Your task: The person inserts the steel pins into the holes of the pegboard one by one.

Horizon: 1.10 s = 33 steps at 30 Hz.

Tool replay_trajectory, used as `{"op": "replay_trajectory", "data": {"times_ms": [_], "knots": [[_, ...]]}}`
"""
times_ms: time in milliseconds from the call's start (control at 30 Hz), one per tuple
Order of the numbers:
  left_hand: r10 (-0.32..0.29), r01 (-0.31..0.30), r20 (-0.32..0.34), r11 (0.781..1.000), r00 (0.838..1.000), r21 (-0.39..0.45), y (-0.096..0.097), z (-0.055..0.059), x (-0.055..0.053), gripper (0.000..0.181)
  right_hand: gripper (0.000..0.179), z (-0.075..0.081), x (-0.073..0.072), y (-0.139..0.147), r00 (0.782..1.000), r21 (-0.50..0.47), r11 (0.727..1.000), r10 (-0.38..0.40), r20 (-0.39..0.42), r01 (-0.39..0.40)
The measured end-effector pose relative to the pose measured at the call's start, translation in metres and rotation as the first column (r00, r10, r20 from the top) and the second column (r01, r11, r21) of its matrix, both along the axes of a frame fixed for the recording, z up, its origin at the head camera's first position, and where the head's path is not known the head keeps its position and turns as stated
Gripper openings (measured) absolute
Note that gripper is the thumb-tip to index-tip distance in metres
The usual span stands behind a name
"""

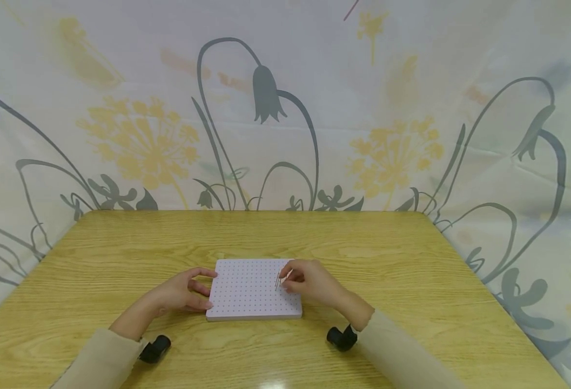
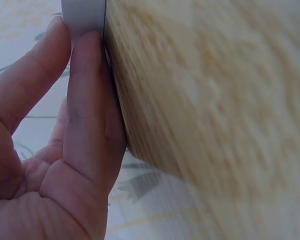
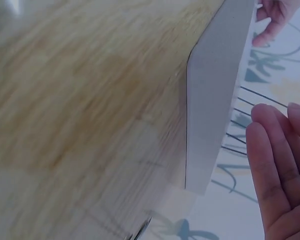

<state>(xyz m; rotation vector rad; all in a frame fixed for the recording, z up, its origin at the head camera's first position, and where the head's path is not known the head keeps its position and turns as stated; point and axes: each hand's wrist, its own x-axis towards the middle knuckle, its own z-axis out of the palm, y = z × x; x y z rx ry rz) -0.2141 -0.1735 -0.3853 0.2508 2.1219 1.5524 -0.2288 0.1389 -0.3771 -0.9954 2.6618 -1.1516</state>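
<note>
A white board (image 1: pixel 253 289) dotted with rows of small holes lies flat in the middle of the wooden table (image 1: pixel 363 254). My left hand (image 1: pixel 201 289) rests against the board's left edge, with straight fingers (image 2: pixel 85 115) pressed on its side (image 2: pixel 82 17) and the thumb by the far corner. My right hand (image 1: pixel 287 280) is over the board's right part and pinches a few thin metal pins (image 1: pixel 277 281). The pins (image 3: pixel 250 97) reach from the fingers (image 3: pixel 275 160) to the board's face, beside its side wall (image 3: pixel 215 95). Whether their tips sit in holes is hidden.
A floral curtain (image 1: pixel 285 108) hangs behind and around the table. Black wrist cameras (image 1: pixel 155 348) (image 1: pixel 342 337) sit near the front edge. Bare wood (image 2: pixel 205 100) surrounds the board on all sides.
</note>
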Motion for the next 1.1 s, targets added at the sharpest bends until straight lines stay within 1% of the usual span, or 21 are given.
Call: {"op": "replay_trajectory", "data": {"times_ms": [167, 367, 533, 667, 767, 933, 1100], "knots": [[-0.002, 0.002, 0.003, 1.0, 1.0, 0.002, 0.0, 0.0, -0.001, 0.069, 0.008, 0.002, 0.003, 0.009, 1.0, -0.025, 1.0, 0.019, -0.008, -0.019], [0.0, 0.0, 0.009, 1.0, 1.0, 0.006, 0.001, 0.001, 0.0, 0.068, 0.01, 0.002, 0.004, 0.021, 0.999, -0.026, 0.999, 0.025, -0.037, -0.026], [0.01, -0.01, 0.014, 1.0, 1.0, 0.002, 0.002, 0.001, 0.001, 0.068, 0.01, 0.0, 0.005, 0.03, 0.999, -0.037, 0.999, 0.013, -0.039, -0.014], [0.008, -0.008, 0.011, 1.0, 1.0, -0.002, 0.001, 0.0, 0.0, 0.068, 0.01, 0.001, 0.007, 0.038, 1.0, -0.042, 0.999, -0.008, -0.007, 0.007], [0.006, -0.006, 0.013, 1.0, 1.0, 0.0, 0.0, -0.001, 0.0, 0.069, 0.01, 0.0, 0.007, 0.044, 1.0, -0.039, 0.999, -0.021, -0.001, 0.021], [0.003, -0.003, 0.005, 1.0, 1.0, -0.007, 0.0, -0.002, -0.001, 0.069, 0.01, -0.002, 0.009, 0.054, 0.999, -0.036, 0.999, -0.034, -0.001, 0.034], [0.017, -0.017, -0.001, 1.0, 1.0, -0.025, 0.0, -0.002, 0.0, 0.068, 0.009, -0.003, 0.011, 0.063, 0.998, -0.028, 0.998, -0.059, 0.001, 0.059]]}}
